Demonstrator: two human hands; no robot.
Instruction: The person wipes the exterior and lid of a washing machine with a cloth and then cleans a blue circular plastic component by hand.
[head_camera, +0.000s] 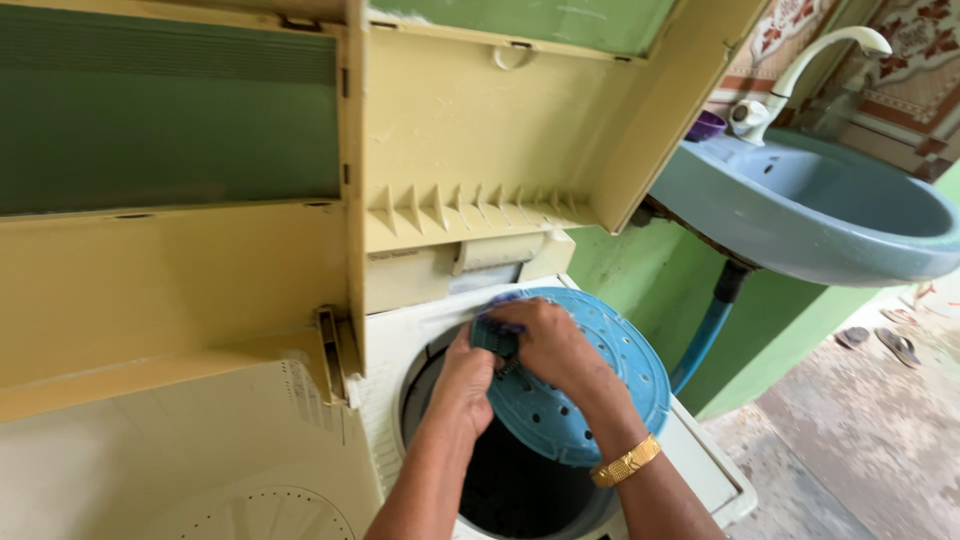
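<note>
Over spinner tub (520, 490): blue perforated lid (590, 400) clutched by closed left hand (468, 375) and right hand (550, 345); lid lifting under way; steady two-handed pull judged needed.

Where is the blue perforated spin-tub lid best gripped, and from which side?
Grip the blue lid at its raised centre handle, coming from above on the near side. The disc leans tilted over the spinner tub opening, its flat rim offering little hold; both the left hand and right hand already close there.
</note>
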